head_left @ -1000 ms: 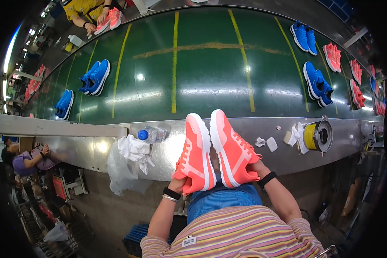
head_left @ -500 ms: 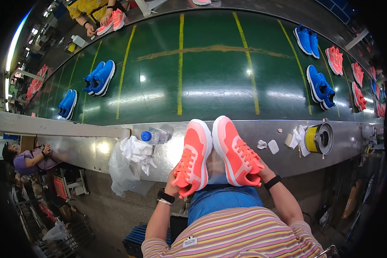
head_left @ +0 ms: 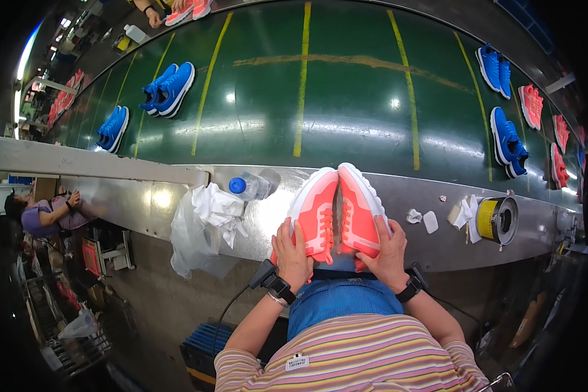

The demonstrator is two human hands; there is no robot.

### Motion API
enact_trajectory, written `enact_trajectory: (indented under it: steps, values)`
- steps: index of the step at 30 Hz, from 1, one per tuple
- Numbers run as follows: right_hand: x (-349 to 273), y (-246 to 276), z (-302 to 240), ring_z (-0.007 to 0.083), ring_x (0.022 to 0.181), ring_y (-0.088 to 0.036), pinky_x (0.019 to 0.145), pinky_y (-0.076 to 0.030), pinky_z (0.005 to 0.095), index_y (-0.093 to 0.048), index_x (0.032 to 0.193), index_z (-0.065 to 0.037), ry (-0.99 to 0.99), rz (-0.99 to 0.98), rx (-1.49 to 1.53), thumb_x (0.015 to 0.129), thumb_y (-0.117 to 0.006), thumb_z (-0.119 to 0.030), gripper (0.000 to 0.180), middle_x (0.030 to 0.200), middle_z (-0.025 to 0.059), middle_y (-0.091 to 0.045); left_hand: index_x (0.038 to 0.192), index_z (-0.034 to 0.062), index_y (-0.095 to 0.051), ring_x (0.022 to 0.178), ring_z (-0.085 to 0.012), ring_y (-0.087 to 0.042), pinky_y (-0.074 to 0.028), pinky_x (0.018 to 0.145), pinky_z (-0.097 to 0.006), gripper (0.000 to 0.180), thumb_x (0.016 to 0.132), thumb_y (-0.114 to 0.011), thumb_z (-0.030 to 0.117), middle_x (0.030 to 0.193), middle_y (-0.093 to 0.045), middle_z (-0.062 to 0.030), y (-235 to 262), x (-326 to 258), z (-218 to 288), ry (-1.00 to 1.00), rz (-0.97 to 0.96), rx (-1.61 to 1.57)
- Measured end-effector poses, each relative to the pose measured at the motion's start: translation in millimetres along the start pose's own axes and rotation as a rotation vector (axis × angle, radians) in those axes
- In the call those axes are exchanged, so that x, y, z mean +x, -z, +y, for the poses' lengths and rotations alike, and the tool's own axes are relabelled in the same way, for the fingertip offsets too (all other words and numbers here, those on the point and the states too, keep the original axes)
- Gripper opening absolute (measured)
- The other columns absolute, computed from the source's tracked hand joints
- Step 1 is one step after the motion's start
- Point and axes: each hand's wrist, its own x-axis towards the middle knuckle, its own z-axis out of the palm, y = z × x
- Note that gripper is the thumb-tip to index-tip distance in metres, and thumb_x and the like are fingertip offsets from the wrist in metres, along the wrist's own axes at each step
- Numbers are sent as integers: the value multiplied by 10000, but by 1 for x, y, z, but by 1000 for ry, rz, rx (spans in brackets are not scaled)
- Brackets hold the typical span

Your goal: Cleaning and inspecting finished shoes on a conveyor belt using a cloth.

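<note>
Two coral-pink sneakers with white soles are held side by side over the metal ledge in front of me, toes pointing away and touching or nearly so. My left hand [head_left: 293, 253] grips the left sneaker [head_left: 315, 212] near its heel, fingers lying along the outer side. The right sneaker [head_left: 359, 212] is gripped the same way by my right hand [head_left: 389, 256], with the thumb low by the heel. The sneakers lean over so their laced sides face each other and the white soles turn outward. Their heel openings are mostly hidden.
Beyond the ledge [head_left: 431, 245] runs a green conveyor belt [head_left: 346, 117] carrying blue sneakers [head_left: 170, 90] and pink ones. Left of me are a blue-capped bottle [head_left: 251, 187], crumpled white paper [head_left: 217, 209] and a plastic bag. A yellow-labelled can [head_left: 496, 219] stands right. Co-workers work farther off.
Both sneakers have rolled from soles facing inward to soles facing outward, and their toes have come together. My hands have shifted onto the outer sides and show more. The view has tilted slightly.
</note>
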Motion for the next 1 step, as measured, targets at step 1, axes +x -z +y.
enact_trajectory:
  steps: [1]
  values:
    - [-1,-2,-2,373,1131,-333,943,-263,461,-284,1348,-139,-7,-15,12,573,-779,-239,925,1225,229,-313,1323,-17,-242,1226,-404,-261,-228,974,-573,804,614,-613,50,1341,-219,-248,4,1,3,-6,1,-60]
